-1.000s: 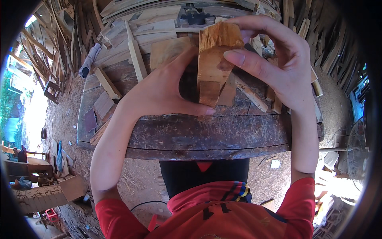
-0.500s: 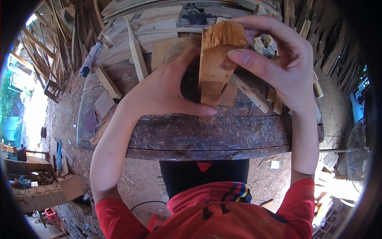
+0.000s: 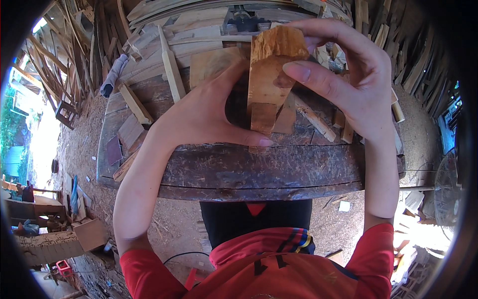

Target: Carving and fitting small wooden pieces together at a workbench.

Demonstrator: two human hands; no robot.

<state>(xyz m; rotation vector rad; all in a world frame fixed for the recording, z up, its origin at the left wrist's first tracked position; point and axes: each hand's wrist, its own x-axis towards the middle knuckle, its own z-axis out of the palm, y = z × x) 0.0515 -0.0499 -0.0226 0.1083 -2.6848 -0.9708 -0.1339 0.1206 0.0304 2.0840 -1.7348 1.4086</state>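
A pale brown wooden block [image 3: 271, 74] stands upright over the near part of the dark workbench [image 3: 259, 172]. Its top end is rough and splintered, and a dark knot marks one side. My right hand [image 3: 348, 74] pinches the upper part, thumb on the near face and fingers behind the far right edge. Lower down, my left hand [image 3: 204, 112] wraps round from the left, its thumb across the narrow bottom part; the other fingertips are hidden behind the wood. I cannot tell whether that bottom part is a separate piece.
A pointed wooden stick [image 3: 172, 70], a flat board [image 3: 211, 62] and a short wooden bar [image 3: 135, 103] lie left on the bench. A dark red sheet [image 3: 114, 150] is at its left edge. Another stick [image 3: 316, 118] lies right. A fan [image 3: 446, 197] stands beyond the right side.
The top of the wooden block has tilted very slightly left. Both hands keep the same hold.
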